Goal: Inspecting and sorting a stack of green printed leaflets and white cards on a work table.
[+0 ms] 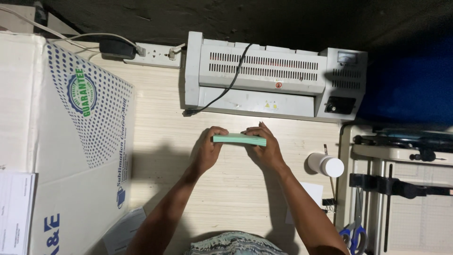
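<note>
A thin stack of pale green sheets (pixel 238 139) stands on edge above the wooden table (pixel 155 141), held between both hands. My left hand (pixel 207 151) grips its left end and my right hand (pixel 264 146) grips its right end. Just beyond the stack sits a white laminating machine (pixel 264 78) with a black cable draped over it.
A big white cardboard box (pixel 61 141) fills the left side. A white power strip (pixel 153 54) with a black adapter lies at the back. A white bottle (pixel 325 165), a paper cutter (pixel 401 184), blue-handled scissors (pixel 354 233) and a white sheet (pixel 314 193) are at the right.
</note>
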